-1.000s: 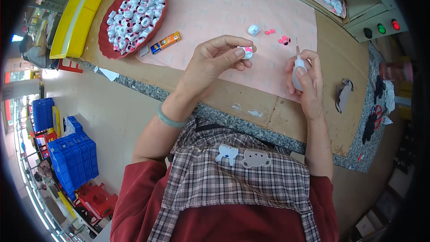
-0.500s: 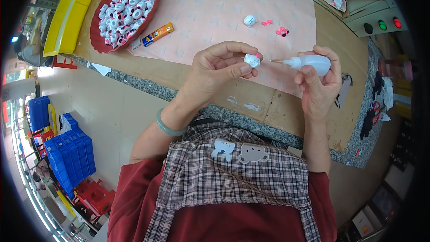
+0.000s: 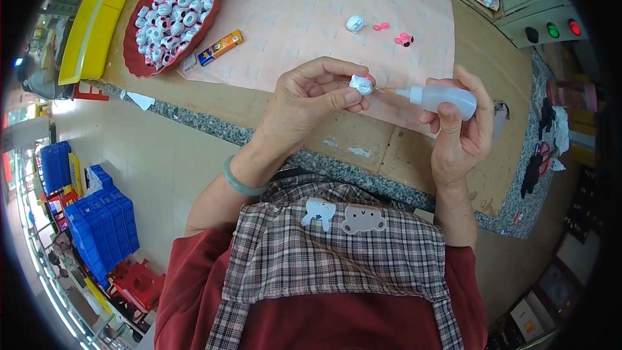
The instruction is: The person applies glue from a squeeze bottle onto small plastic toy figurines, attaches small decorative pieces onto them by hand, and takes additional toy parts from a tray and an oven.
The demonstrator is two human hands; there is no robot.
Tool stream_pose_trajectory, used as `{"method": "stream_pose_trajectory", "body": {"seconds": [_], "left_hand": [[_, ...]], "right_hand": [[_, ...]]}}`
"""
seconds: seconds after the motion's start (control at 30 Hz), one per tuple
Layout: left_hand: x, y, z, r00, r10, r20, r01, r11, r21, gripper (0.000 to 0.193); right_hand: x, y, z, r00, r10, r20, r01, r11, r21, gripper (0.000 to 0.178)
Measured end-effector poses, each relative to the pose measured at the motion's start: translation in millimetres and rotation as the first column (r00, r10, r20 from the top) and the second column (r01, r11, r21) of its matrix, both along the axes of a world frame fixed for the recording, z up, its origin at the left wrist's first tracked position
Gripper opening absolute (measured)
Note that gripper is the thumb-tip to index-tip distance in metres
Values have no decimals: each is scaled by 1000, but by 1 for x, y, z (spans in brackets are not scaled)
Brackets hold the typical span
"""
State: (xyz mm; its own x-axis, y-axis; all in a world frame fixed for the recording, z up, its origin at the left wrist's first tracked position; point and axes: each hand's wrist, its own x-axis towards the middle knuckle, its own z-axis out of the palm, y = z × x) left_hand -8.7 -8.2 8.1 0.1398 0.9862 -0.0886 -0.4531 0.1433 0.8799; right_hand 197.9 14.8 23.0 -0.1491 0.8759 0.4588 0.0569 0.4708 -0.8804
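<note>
Between the thumb and fingers of my left hand is a small white figurine head with a bit of pink on its upper edge. My right hand grips a translucent squeeze bottle, held on its side. The bottle's thin nozzle points left, and its tip is at or very near the head; I cannot tell whether they touch. On the pink sheet beyond my hands lie a white rounded piece, a small pink piece and a cluster of pink and black pieces.
A red scalloped bowl full of white, pink and black pieces stands at the far left. Beside it lies an orange and blue box. The pale pink sheet covers cardboard on the granite-edged table. Blue crates stand on the floor at left.
The figurine head has turned a little in my left fingers. The bottle has tilted, its body now slightly lower, and its nozzle has come closer to the head.
</note>
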Motion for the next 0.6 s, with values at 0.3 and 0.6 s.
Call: {"method": "stream_pose_trajectory", "body": {"seconds": [0.3, 0.6], "left_hand": [[0, 0, -2, 1000, -9, 6, 9, 1000, -11, 28], [0, 0, -2, 1000, -11, -17, 11, 1000, 6, 28]], "right_hand": [[-1, -2, 1, 1000, -4, 13, 5, 1000, -11, 39], [-1, 0, -1, 1000, 8, 25, -9, 1000, 1, 36]]}}
